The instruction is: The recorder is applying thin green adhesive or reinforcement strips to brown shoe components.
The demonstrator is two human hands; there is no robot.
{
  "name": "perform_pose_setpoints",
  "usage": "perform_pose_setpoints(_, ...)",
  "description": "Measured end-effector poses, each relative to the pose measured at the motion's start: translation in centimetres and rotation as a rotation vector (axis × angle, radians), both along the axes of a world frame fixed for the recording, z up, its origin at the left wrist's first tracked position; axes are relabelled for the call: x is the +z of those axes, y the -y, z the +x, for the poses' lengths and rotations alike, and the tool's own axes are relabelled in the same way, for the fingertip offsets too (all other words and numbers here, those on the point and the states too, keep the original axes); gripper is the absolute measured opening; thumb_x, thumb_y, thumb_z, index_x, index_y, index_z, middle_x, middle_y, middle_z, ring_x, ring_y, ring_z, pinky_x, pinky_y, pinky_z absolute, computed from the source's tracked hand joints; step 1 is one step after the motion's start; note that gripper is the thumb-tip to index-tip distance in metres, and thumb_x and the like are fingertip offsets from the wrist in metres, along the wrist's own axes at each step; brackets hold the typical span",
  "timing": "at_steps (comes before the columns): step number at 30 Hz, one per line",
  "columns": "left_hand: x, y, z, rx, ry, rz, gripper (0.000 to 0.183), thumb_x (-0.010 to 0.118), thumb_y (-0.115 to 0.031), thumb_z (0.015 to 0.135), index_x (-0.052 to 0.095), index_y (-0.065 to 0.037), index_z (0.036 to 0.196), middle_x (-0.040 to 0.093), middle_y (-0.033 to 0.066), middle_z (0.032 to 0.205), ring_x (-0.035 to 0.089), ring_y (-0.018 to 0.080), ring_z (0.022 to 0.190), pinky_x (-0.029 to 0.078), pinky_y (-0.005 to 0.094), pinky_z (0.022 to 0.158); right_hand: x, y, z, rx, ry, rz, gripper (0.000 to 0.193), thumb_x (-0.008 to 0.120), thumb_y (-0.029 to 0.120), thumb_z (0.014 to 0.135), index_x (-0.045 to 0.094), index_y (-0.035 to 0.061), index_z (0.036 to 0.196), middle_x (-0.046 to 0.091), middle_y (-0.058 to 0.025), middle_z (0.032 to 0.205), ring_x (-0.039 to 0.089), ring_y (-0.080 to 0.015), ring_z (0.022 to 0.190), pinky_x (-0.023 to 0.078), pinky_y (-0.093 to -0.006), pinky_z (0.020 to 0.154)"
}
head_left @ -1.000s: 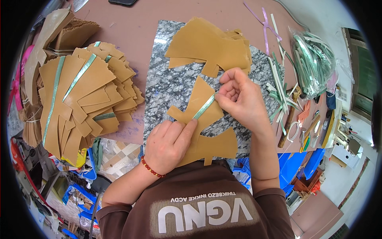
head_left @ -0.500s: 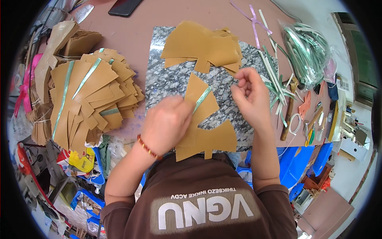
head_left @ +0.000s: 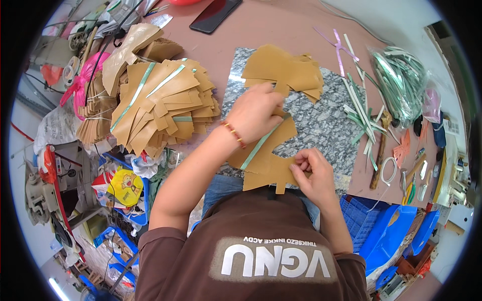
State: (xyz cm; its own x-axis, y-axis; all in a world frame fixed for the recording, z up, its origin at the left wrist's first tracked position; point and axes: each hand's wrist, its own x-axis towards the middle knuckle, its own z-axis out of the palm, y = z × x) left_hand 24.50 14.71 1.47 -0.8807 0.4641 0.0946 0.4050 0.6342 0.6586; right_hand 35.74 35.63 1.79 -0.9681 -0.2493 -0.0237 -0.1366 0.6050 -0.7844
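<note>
A tan leather-like cut piece [head_left: 271, 168] with a notched edge and a small tab lies at the near edge of the speckled stone slab [head_left: 326, 125]. A shiny green strip [head_left: 258, 149] runs slantwise across it. My left hand [head_left: 256, 113], with a beaded bracelet at the wrist, is over the far end of the piece, fingers curled and partly hidden, thumb by the strip's end. My right hand [head_left: 315, 175] is closed, thumb and forefinger at the piece's right edge. Beyond my left hand sits a small stack of similar tan pieces [head_left: 281, 62].
At left, a large fanned pile of tan pieces [head_left: 165, 100], some with green strips. To the right are loose green and white strips [head_left: 359, 113], a bagged strip bundle [head_left: 399, 85], a wooden-handled tool [head_left: 379, 155] and scissors [head_left: 409, 188]. A black phone [head_left: 216, 15] lies at the back.
My left hand has moved away from me along the piece toward the small stack. My right hand has come down to the piece's right edge. The whole view has shifted.
</note>
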Motion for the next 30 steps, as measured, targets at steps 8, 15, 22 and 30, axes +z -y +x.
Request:
perform_pose_setpoints(8,5.7,6.5,4.8,0.656,-0.294,0.887,0.038,0.072,0.002,0.086,0.054,-0.003,0.119,0.064,0.0070,0.106,0.062,0.0125,0.093,0.052,0.0257,0.078,-0.6,0.6,-0.3,-0.089,0.058,-0.072,0.020,0.074,0.005,0.079,0.060,0.0023,0.093,0.059,-0.0062,0.082,0.056,-0.0149,0.065,0.047,-0.0282,0.062)
perform_pose_setpoints(15,3.8,16.0,8.2,1.170,-0.533,-0.024,0.055,0.075,-0.008,0.084,0.050,-0.002,0.133,0.064,0.0121,0.105,0.062,0.0247,0.101,0.049,0.0374,0.088,-1.6,-0.5,0.6,-0.244,0.062,-0.314,0.008,0.070,0.003,0.086,0.062,0.0014,0.087,0.056,0.0029,0.075,0.044,-0.0021,0.060,0.036,-0.0198,0.053)
perform_pose_setpoints(22,5.7,16.2,7.6,0.873,-0.746,-0.316,0.073,0.076,-0.017,0.081,0.043,-0.004,0.145,0.051,0.0179,0.139,0.045,0.0356,0.131,0.034,0.0448,0.110,-0.8,-0.5,-0.4,-0.153,-0.001,-0.228,0.009,0.070,0.003,0.084,0.062,0.0019,0.088,0.058,-0.0001,0.075,0.049,-0.0053,0.060,0.039,-0.0215,0.054)
perform_pose_setpoints(30,2.8,19.4,5.6,0.394,-0.247,-0.597,0.084,0.068,-0.041,0.086,0.031,-0.009,0.154,0.038,0.0153,0.156,0.031,0.0353,0.146,0.023,0.0511,0.118,0.4,-3.3,-2.0,-0.212,-0.113,-0.128,0.009,0.070,0.005,0.085,0.064,0.0025,0.090,0.060,-0.0020,0.075,0.052,-0.0082,0.063,0.043,-0.0231,0.058)
